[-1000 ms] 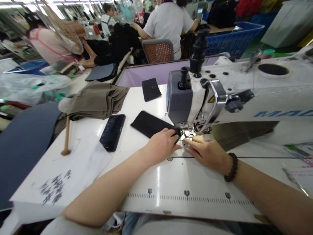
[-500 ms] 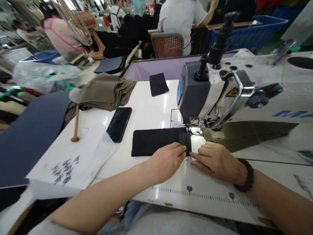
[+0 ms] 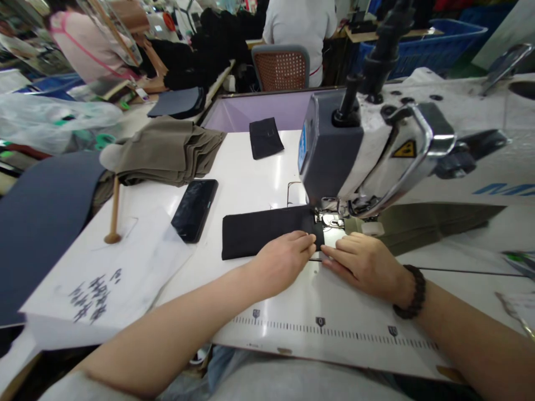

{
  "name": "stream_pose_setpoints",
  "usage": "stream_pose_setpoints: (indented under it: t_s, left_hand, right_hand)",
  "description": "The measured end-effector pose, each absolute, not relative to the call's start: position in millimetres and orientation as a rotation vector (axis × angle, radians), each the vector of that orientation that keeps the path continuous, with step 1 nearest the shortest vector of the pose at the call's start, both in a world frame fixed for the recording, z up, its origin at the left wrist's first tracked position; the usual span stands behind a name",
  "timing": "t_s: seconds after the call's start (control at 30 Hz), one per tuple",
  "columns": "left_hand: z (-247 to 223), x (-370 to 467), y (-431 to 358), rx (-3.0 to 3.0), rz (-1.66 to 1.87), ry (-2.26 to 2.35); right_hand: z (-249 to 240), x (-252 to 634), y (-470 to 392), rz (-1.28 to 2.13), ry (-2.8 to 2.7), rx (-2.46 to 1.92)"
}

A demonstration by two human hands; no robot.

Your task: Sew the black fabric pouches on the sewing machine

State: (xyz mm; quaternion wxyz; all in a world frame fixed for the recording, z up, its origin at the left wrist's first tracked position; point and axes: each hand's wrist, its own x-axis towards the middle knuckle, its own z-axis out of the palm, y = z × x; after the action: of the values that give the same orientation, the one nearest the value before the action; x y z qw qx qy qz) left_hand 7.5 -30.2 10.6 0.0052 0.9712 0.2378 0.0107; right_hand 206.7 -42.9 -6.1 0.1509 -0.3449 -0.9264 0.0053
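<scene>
A folded black cloth piece (image 3: 263, 228) lies flat on the white sewing table (image 3: 251, 192), its right end at the presser foot (image 3: 332, 220) of the sewing machine (image 3: 332, 150). My left hand (image 3: 286, 259) presses on the lower right part of the cloth, fingers together at its edge. Just to the right, my right hand (image 3: 363, 264) touches the cloth's right corner with a fingertip; its other fingers are curled, and whether they hold anything is hidden. A dark bracelet circles my right wrist.
A phone (image 3: 194, 210), a stack of brown cloth (image 3: 163, 150) and a wooden stick (image 3: 114, 217) on paper (image 3: 125, 267) are at left. A small black piece (image 3: 266, 138) lies behind. Olive cloth (image 3: 438, 225) is under the machine arm. People work beyond.
The view has shifted slightly. The black cloth's right end has moved a little farther under the presser foot, with both hands following it. The person in white beyond has lowered an arm.
</scene>
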Motion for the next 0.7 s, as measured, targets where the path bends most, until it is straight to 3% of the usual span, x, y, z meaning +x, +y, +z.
stream_pose_setpoints:
  t_s: [0.7]
  left_hand:
    - [8.4,13.0,11.3,2.876,0.121,0.892]
  right_hand:
    - [-10.2,203.8,-36.8,0.042,-2.565,-1.196]
